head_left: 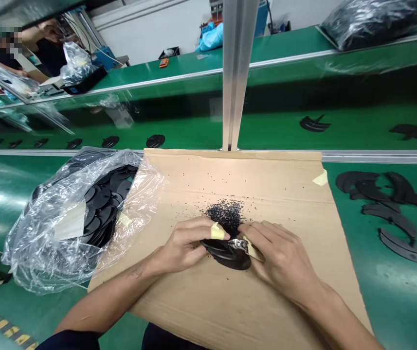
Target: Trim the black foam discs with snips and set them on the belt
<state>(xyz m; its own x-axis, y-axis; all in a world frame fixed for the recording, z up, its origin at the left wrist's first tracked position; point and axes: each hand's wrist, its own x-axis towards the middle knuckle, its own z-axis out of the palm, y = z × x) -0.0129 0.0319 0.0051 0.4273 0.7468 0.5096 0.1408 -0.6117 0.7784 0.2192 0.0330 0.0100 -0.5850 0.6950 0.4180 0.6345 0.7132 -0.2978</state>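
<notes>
My left hand (186,243) pinches a flat black curved plastic part (230,256) on a brown cardboard sheet (237,301); its index finger is wrapped in yellow tape. My right hand (277,257) is closed round a small metal blade tool (238,244) whose tip rests on the part's edge. Just beyond the fingers lies a heap of fine black shavings (225,214), with stray specks scattered over the cardboard.
A clear plastic bag (69,223) full of black parts lies at the left. Trimmed black parts (390,209) lie on the green bench at the right. More parts ride the green conveyor belt (274,129) behind an upright aluminium post (235,73). Another person stands far left.
</notes>
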